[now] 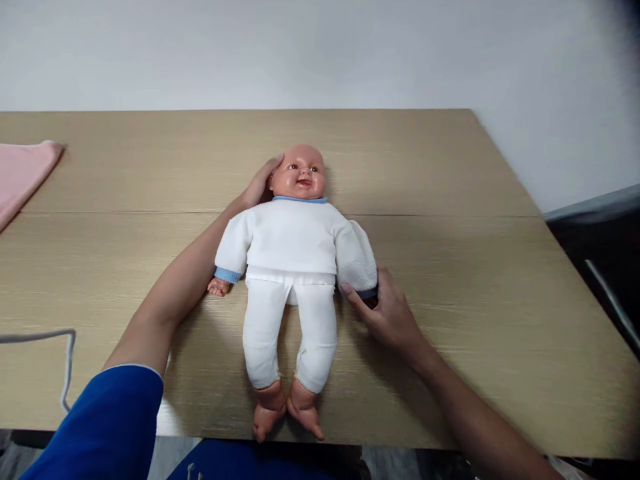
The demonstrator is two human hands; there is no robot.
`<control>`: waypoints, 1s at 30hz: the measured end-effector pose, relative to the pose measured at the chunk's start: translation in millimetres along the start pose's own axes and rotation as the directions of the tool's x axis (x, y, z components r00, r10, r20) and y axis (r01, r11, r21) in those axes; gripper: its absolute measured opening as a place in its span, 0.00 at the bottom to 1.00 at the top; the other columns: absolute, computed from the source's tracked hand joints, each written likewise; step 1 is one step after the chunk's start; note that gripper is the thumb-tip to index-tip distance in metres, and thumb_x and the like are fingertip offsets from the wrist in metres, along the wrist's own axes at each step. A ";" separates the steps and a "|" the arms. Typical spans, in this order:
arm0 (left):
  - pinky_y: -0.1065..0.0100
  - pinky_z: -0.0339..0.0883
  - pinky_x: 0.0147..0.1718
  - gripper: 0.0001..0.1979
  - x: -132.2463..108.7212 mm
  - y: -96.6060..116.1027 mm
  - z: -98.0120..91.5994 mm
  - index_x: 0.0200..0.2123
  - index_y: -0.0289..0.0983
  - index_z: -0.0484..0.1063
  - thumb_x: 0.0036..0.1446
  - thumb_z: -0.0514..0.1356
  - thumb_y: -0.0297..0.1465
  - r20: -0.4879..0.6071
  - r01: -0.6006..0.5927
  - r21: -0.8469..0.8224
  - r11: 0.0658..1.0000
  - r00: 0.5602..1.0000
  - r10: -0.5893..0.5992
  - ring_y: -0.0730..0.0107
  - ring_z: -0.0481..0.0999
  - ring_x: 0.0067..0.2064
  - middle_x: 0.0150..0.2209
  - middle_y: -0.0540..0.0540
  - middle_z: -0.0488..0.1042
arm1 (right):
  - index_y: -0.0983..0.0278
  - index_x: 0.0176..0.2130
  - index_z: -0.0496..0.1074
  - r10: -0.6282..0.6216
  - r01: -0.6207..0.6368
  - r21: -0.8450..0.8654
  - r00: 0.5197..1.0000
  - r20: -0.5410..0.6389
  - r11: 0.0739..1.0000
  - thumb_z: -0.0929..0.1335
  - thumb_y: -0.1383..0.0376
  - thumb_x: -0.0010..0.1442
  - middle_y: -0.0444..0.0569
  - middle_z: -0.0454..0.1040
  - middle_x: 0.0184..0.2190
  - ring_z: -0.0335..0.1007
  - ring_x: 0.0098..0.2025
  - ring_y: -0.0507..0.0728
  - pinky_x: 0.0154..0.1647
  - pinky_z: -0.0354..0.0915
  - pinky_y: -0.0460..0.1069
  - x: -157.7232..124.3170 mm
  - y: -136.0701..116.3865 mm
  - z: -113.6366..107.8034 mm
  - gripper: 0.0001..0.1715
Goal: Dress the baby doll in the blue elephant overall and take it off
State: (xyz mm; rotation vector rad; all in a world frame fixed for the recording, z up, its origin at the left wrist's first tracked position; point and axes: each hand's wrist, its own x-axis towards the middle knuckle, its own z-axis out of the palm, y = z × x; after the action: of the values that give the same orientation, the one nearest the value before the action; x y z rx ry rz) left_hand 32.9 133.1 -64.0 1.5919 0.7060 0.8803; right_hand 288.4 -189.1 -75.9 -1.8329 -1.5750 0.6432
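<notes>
A baby doll (293,240) in a white top with blue trim and white trousers lies face up on the wooden table, its bare feet toward the near edge. My left hand (260,183) rests against the side of the doll's head, its fingertips curled at the head and partly hidden behind it. On the right, my right hand (383,307) is closed around the cuff of the doll's sleeve (357,257), thumb on one side and fingers on the other. The doll's hand inside that cuff is mostly hidden.
A folded pink cloth (25,177) lies at the table's far left. A pale cable (70,360) bends near the left front. The wooden table (450,167) meets a white wall behind, and a dark object (605,247) stands beyond its right edge.
</notes>
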 end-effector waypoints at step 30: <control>0.50 0.77 0.63 0.18 -235.5 170.8 119.3 0.51 0.42 0.81 0.84 0.62 0.49 -0.055 -0.311 0.326 0.893 0.936 0.347 0.54 0.86 0.56 0.53 0.40 0.88 | 0.59 0.72 0.71 -0.264 0.228 -0.133 0.859 -0.438 0.965 0.63 0.48 0.79 0.67 0.76 0.69 0.75 0.68 0.75 0.68 0.74 0.74 -39.4 -37.8 -20.2 0.31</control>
State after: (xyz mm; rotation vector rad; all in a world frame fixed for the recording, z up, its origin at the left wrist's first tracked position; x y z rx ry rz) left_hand 3.3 -157.3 52.8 1.9989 0.6887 1.1564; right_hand 270.7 -227.6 -35.9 -1.6405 -1.4876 0.0264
